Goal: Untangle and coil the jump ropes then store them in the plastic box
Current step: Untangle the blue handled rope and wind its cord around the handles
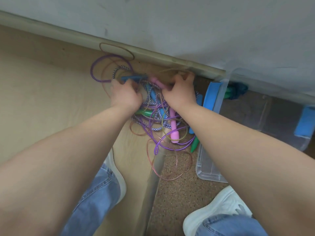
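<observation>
Ropes (153,114) lie in one tangle at centre frame, on the floor by the wall, loops spilling toward lower centre. Step in hand, as judged: freeing one rope from the heap.

To do it well: pick a single handle, follow its cord out loop by loop, lift rather than yank, since pulling hard would likely tighten the knots. Coil only once both handles are free.

Left hand (125,96), centre-left: fingers curled down into the heap, close by the blue handle (133,78); it seems to grip cord, but which strand is hidden under the knuckles.

Right hand (179,91), centre-right: fingers curled, pinching at the thin tan cord beside a pink handle (157,82).

Another pink handle (174,135) lies loose lower down.

Box (219,97), right of frame, clear with blue clasps, just beside the heap; something green and blue already inside.
</observation>
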{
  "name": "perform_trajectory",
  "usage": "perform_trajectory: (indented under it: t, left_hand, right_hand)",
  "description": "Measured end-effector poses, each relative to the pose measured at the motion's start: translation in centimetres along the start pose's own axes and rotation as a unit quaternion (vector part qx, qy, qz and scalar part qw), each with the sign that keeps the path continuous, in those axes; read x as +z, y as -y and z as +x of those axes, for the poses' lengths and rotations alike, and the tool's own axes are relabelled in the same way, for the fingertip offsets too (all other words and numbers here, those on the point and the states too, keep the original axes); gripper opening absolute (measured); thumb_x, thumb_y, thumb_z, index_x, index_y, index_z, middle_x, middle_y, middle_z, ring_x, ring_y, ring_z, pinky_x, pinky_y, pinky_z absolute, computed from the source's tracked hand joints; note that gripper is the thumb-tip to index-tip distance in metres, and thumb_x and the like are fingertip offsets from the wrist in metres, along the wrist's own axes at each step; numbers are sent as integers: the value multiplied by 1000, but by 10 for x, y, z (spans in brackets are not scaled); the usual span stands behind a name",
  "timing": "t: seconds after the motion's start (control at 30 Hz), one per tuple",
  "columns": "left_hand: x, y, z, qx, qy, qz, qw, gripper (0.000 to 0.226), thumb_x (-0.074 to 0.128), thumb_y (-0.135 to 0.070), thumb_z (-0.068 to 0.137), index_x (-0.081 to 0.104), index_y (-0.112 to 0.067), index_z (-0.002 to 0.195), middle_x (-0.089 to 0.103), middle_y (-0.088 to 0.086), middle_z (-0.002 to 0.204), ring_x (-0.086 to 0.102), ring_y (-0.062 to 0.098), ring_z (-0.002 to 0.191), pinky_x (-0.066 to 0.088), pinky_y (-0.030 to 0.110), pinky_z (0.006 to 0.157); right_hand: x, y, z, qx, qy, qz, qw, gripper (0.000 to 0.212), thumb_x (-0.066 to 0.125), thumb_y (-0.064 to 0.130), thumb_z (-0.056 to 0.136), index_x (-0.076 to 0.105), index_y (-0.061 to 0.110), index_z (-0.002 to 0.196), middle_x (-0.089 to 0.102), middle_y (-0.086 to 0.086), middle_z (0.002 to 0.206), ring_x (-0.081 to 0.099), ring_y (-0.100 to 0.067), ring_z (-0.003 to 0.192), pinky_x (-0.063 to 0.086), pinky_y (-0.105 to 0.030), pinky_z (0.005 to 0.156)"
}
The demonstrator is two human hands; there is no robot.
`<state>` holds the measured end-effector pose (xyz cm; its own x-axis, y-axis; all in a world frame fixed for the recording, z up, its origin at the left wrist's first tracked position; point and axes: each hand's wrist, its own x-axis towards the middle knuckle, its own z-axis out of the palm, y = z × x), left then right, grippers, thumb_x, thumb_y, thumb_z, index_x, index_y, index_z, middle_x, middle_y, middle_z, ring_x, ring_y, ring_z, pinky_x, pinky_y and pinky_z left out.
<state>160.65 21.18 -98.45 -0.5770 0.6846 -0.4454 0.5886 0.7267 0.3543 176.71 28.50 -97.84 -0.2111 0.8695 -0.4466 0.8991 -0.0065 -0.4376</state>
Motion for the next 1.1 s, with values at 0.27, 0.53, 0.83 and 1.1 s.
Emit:
perform_trajectory:
  t: [0.27, 0.53, 0.83, 1.1]
  left_hand:
    - [5, -7, -6, 4, 58, -103, 993, 36, 59, -23, 90, 57, -13, 124, 67, 8, 117, 61, 31, 110, 47, 34, 90]
    - [-16, -10, -47, 160, 60, -169, 971, 32, 46, -8, 91, 68, -25, 108, 58, -15, 83, 64, 22, 86, 53, 34, 84]
    - [-82, -37, -101, 165, 102, -254, 948, 32, 45, -24, 87, 68, -33, 106, 69, -13, 102, 67, 13, 90, 57, 42, 85]
    - [-138, -69, -172, 165, 123, -354, 912, 30, 40, -21, 102, 57, -28, 124, 68, 4, 111, 71, 14, 81, 56, 34, 59]
  right_hand:
    - [-7, 0, -10, -10, -54, 37, 998, 39, 59, 20, 86, 58, 11, 124, 66, -15, 117, 55, -38, 116, 50, -41, 89]
    - [-19, 15, -22, -149, 57, -65, 985, 73, 64, 23, 83, 40, 34, 151, 35, -16, 147, 54, -42, 122, 52, -46, 95]
    - [-88, 27, -95, -98, 111, 123, 981, 26, 49, 12, 86, 69, 26, 78, 66, 11, 68, 63, -14, 71, 54, -31, 66]
    - [-145, 38, -167, -154, 147, 209, 954, 15, 59, 31, 73, 67, 19, 72, 67, 1, 69, 60, -17, 69, 53, -40, 73]
